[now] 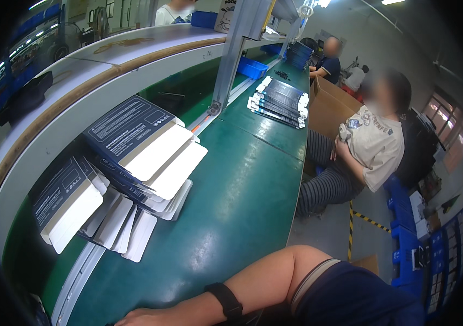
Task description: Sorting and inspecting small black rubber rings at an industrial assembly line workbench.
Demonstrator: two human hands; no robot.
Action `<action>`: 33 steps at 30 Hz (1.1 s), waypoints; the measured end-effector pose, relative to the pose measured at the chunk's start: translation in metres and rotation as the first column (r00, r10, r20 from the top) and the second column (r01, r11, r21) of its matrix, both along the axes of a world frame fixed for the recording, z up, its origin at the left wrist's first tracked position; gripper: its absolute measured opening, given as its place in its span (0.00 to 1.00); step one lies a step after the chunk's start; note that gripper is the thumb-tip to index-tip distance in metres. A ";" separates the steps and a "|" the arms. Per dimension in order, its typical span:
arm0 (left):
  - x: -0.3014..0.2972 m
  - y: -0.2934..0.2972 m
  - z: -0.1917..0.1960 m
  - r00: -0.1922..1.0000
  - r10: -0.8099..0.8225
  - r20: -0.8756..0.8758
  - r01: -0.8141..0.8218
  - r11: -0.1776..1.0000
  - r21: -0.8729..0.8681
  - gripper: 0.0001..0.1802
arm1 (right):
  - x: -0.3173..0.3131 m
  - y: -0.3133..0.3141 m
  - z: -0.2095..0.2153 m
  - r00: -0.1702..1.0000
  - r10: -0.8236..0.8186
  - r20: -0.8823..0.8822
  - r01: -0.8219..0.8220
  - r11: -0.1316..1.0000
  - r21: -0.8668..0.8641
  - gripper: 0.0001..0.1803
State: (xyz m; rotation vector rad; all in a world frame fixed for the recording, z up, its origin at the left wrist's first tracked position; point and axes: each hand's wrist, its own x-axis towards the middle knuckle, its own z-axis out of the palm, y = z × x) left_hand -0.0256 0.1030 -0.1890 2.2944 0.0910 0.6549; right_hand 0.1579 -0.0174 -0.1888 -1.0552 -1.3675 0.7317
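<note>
One hand (142, 317) is resting on the green table (231, 206) near flat boxes (134, 163); its fingers are cut off, so I cannot tell.

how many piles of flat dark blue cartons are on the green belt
3: one pile nearest at the left edge, one just beyond it, one farther along. More may be hidden further down.

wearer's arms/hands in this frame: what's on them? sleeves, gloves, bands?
Only one forearm shows, entering from the lower edge. It is bare: no sleeve, no glove. A black band wraps the wrist, plain and smooth, like a wrist strap or watch band. The hand is cut off at the frame's bottom edge, ungloved. Which hand it is cannot be told.
</note>
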 end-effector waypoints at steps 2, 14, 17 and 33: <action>0.000 0.003 0.000 0.999 -0.036 0.000 0.036 0.999 0.036 0.07 | 0.001 0.000 0.001 1.000 0.018 -0.002 -0.018 1.000 -0.024 0.14; 0.004 -0.001 -0.001 0.999 -0.018 0.042 0.018 1.000 0.004 0.06 | 0.000 -0.001 -0.004 0.999 0.045 0.004 -0.045 0.999 -0.007 0.13; 0.004 -0.001 -0.002 0.999 -0.009 0.033 0.010 1.000 -0.023 0.05 | -0.001 -0.001 -0.002 0.999 0.036 0.016 -0.036 0.999 -0.030 0.13; -0.016 0.022 -0.026 0.994 -0.032 -0.102 0.023 0.996 -0.087 0.16 | -0.004 0.002 -0.006 0.999 0.049 -0.003 -0.049 0.998 -0.048 0.14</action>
